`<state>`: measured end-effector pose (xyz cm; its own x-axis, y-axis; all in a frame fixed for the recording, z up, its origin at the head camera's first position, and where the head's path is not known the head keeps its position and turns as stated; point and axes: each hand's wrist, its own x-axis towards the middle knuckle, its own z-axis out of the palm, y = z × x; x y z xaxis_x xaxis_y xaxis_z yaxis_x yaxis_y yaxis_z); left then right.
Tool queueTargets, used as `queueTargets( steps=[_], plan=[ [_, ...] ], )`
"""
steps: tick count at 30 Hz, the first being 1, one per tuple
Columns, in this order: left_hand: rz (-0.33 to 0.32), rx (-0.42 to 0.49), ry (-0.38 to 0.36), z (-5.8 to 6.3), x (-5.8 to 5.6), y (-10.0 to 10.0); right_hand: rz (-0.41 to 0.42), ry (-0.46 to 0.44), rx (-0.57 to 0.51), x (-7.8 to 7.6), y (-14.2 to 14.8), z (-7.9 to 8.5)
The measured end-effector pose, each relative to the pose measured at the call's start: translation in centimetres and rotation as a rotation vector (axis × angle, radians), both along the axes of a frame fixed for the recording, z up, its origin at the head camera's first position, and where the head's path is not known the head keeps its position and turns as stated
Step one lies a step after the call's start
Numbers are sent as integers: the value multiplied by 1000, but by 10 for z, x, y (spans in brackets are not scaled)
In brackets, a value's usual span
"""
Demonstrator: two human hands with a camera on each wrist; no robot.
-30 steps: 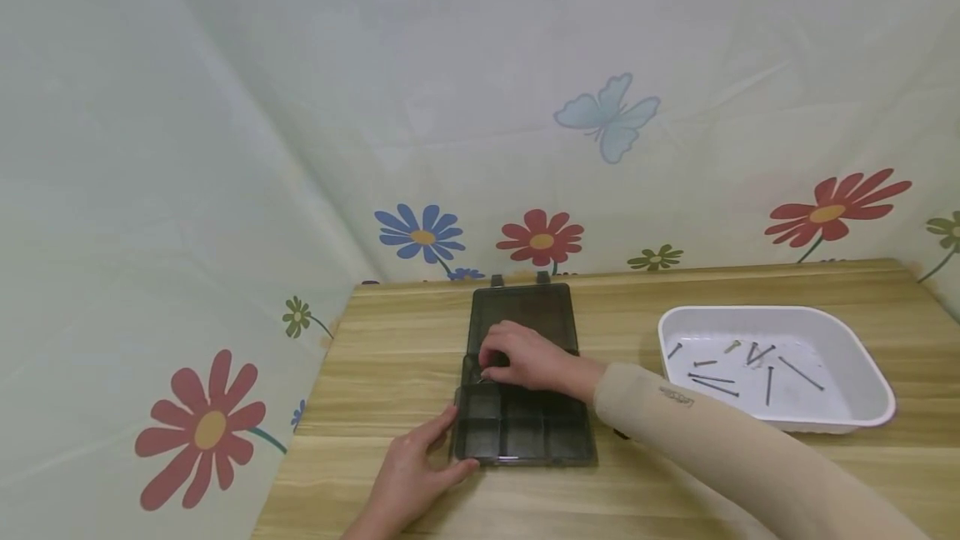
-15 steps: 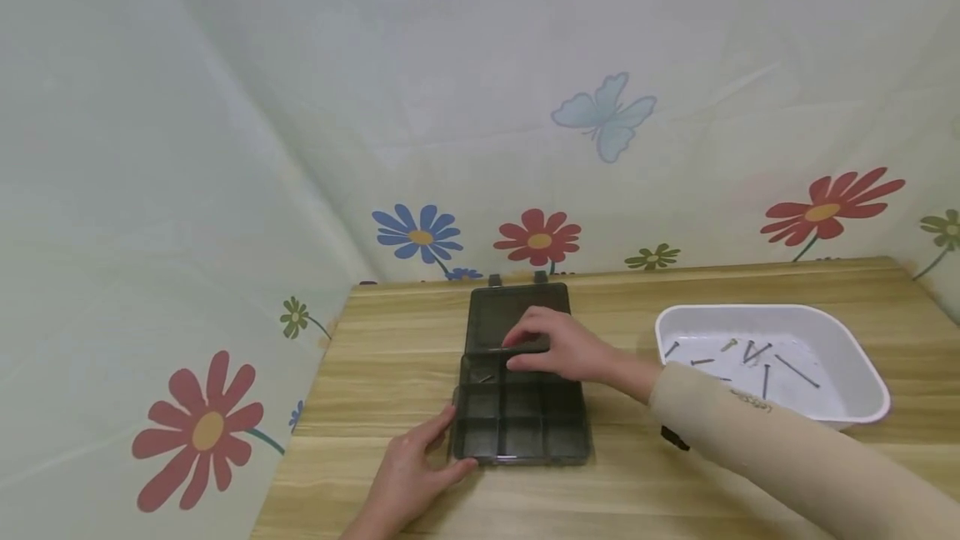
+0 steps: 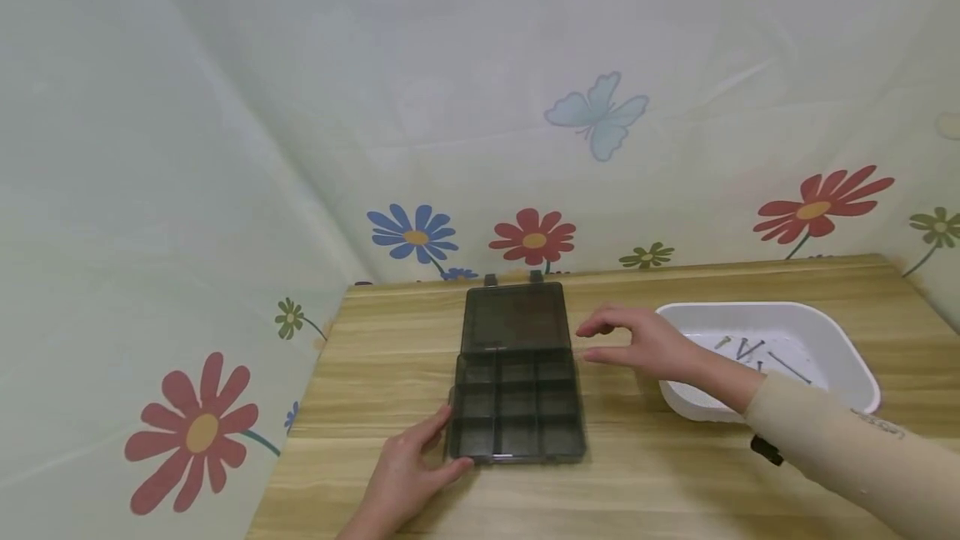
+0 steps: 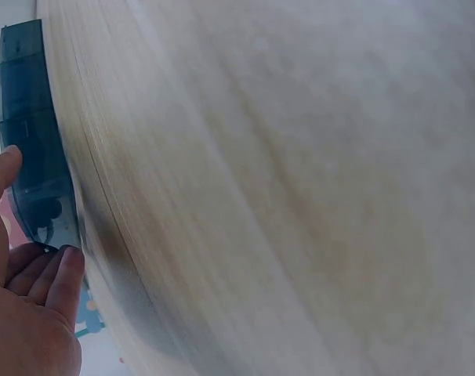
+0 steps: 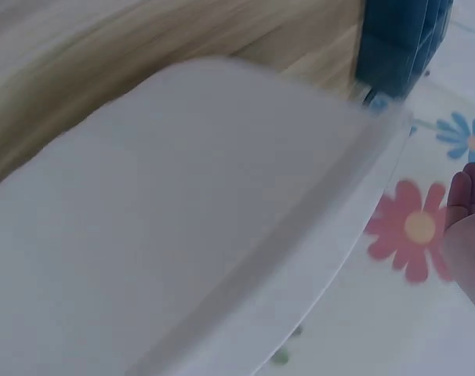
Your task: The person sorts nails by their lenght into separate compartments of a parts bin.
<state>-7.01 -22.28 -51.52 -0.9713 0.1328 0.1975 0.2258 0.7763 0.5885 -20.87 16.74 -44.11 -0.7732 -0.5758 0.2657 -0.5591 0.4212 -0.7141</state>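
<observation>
A dark see-through compartment box (image 3: 517, 415) lies on the table with its lid (image 3: 516, 319) folded open toward the wall. My left hand (image 3: 405, 469) holds its near left corner between thumb and fingers; in the left wrist view the thumb lies against the wall of the box (image 4: 35, 137). Between the box and a white tray (image 3: 832, 340), my right hand (image 3: 645, 344) hovers with thumb and forefinger apart, holding nothing. Several screws (image 3: 789, 367) lie in the tray, some hidden behind the right forearm. Whatever sits in the dark compartments is too dim to make out.
The wood-grain table (image 3: 397, 357) ends at a wall covered in a flower-printed sheet (image 3: 450, 107). The tray's tall white side (image 5: 183, 180) fills much of the right wrist view. A dark band piece (image 3: 767, 450) shows under the right sleeve.
My right hand has left the box's upper left compartment and moved right, toward the tray. A screw lay in that compartment half a second ago. The left hand has stayed at the box's corner.
</observation>
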Motion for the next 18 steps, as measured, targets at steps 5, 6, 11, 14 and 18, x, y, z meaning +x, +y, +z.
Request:
queueTargets(
  steps=[5, 6, 11, 14, 18],
  plan=[
    [-1, 1, 0, 0, -1, 0, -63, 52, 37, 5, 34, 7],
    [-2, 2, 0, 0, -1, 0, -72, 66, 45, 5, 40, 7],
    [-5, 0, 3, -1, -1, 0, -106, 104, 82, 6, 70, 7],
    [-3, -1, 5, -2, -1, 0, -112, 123, 104, 5, 84, 4],
    [0, 1, -1, -2, -2, 0, -118, 133, 129, 3, 98, 0]
  ],
)
